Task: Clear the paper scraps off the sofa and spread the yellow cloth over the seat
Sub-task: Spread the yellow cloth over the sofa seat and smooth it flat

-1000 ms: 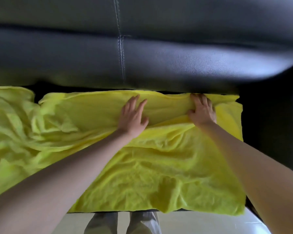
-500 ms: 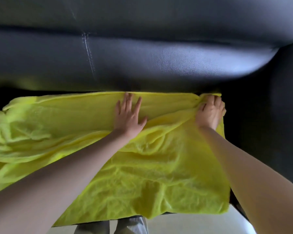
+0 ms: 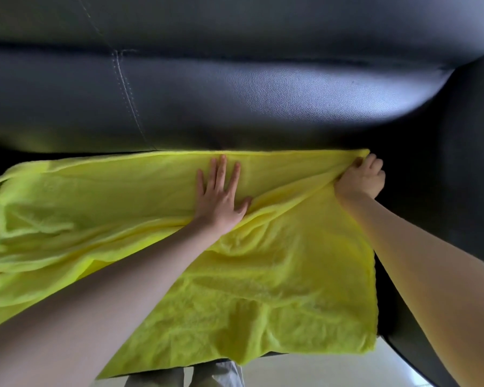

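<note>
The left hand (image 3: 220,201) lies flat, fingers straight, pressing the yellow cloth (image 3: 277,275) onto the sofa (image 3: 263,93) seat near the backrest. The right hand (image 3: 361,178), fingers curled, grips the cloth's far right corner. The cloth covers the seat, wrinkled, and runs out of view on the left.
</note>
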